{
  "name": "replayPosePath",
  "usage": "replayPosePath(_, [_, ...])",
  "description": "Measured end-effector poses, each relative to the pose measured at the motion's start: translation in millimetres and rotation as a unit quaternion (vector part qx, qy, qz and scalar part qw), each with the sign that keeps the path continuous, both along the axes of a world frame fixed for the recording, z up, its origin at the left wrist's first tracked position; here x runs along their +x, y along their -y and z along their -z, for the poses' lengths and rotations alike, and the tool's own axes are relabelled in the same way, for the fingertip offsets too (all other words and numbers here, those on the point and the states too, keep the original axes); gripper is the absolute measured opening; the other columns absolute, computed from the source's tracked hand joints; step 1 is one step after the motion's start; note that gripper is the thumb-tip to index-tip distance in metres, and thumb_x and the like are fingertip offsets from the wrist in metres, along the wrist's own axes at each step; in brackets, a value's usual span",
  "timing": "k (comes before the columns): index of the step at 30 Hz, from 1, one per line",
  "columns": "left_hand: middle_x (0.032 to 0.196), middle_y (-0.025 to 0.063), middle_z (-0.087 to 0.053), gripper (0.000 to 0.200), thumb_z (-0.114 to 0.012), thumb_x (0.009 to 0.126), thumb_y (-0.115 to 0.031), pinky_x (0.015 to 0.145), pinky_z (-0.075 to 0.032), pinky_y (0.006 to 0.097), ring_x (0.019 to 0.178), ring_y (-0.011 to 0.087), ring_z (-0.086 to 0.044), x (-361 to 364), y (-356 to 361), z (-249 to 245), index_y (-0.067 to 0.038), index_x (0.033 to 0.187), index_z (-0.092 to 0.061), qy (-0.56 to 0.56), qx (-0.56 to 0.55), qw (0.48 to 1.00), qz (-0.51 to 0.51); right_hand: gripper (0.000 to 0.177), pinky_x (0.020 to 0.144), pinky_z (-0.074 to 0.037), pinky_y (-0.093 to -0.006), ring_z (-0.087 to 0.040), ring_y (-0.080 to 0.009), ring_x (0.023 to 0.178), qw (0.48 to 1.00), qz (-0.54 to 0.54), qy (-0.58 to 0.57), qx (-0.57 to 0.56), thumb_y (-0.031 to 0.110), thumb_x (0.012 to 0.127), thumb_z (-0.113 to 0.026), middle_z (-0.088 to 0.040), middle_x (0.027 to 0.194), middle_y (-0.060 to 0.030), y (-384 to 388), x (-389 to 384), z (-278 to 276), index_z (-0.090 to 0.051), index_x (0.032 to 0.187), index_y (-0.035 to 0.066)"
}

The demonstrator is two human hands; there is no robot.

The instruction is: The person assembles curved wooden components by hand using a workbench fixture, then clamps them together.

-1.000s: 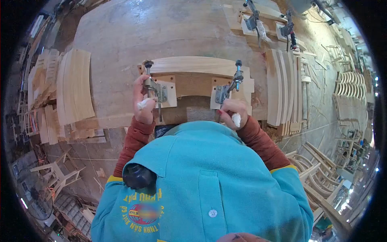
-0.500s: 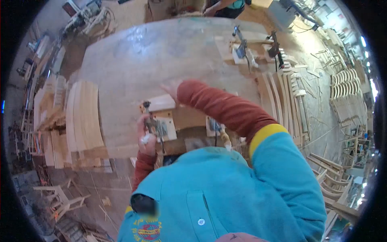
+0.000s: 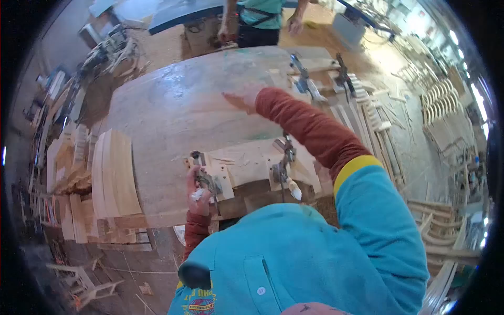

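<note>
There is only one view, from a camera on the person's head. It faces forward and steeply down, so the person's own teal shirt [image 3: 294, 252] fills the lower part, very near. The wide lens bends the workbench [image 3: 173, 110] and leaves dark corners. The left hand [image 3: 198, 195], closed on a clamp [image 3: 206, 181], is close at the near edge. The right hand [image 3: 242, 98], spread and blurred, is further out. A co-worker [image 3: 257, 21] stands far away at the top edge.

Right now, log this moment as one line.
left hand: grips left clamp | right hand: open, stretched out over table | right clamp: unheld | jig: at near table edge
</note>
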State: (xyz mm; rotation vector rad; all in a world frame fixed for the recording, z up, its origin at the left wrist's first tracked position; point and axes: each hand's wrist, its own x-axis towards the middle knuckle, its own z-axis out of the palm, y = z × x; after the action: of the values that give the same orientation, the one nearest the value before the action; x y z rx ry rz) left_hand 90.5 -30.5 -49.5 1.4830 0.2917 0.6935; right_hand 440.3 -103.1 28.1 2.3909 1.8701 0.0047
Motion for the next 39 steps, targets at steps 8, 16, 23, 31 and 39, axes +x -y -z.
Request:
replayPosePath(8, [0.111, 0.0071, -0.051, 0.052, -0.050, 0.075, 0.005, 0.086, -0.043, 0.0276, 0.100, 0.0162, -0.051, 5, -17, 34, -0.009, 0.125, -0.041, 0.017, 0.009, 1.000, 0.002, 0.076, 0.092, -0.039, -0.0495, -0.047, -0.0375, 0.113, 0.895, 0.426, -0.108, -0.071, 0.036, 0.076, -0.062, -0.046, 0.124, -0.0196, 195, -6, 52, -0.022, 0.140, 0.039])
replayPosePath(16, [0.117, 0.0133, -0.049, 0.067, -0.055, 0.064, -0.005, 0.090, -0.044, 0.0386, 0.105, 0.0254, -0.051, -2, -38, 30, -0.007, 0.128, -0.035, -0.060, 0.017, 0.998, -0.002, 0.051, 0.094, -0.037, -0.0500, -0.045, -0.0398, 0.114, 0.792, 0.589, -0.156, 0.024, 0.023, 0.085, -0.046, -0.043, 0.126, -0.0227, 287, -36, 140, -0.036, 0.134, 0.032])
replayPosePath(23, [0.116, 0.0115, -0.053, 0.068, -0.057, 0.066, -0.003, 0.072, -0.044, 0.0270, 0.105, 0.0240, -0.053, -1, -53, 43, -0.013, 0.129, -0.034, -0.120, 0.039, 0.992, -0.024, 0.056, 0.087, -0.041, -0.0436, -0.048, -0.0310, 0.109, 0.791, 0.592, -0.030, 0.151, 0.019, 0.074, -0.060, -0.054, 0.114, -0.0113, 339, -48, 94, -0.046, 0.128, 0.021])
replayPosePath(31, [0.116, 0.0099, -0.053, 0.068, -0.052, 0.067, -0.001, 0.069, -0.043, 0.0249, 0.103, 0.0221, -0.053, 5, -43, 21, -0.016, 0.130, -0.033, -0.194, -0.023, 0.978, -0.075, 0.033, 0.083, -0.041, -0.0422, -0.048, -0.0262, 0.103, 0.758, 0.623, 0.089, 0.171, 0.013, 0.074, -0.054, -0.052, 0.103, -0.0084, 371, -61, 153, -0.055, 0.107, 0.014])
replayPosePath(39, [0.118, 0.0090, -0.051, 0.070, -0.049, 0.066, 0.000, 0.071, -0.042, 0.0257, 0.104, 0.0210, -0.052, 2, -53, 43, -0.014, 0.132, -0.031, -0.091, 0.076, 0.993, -0.002, 0.050, 0.096, -0.037, -0.0475, -0.044, -0.0286, 0.115, 0.726, 0.669, -0.089, 0.134, 0.027, 0.073, -0.064, -0.049, 0.119, -0.0117, 368, -63, 139, -0.048, 0.121, 0.025])
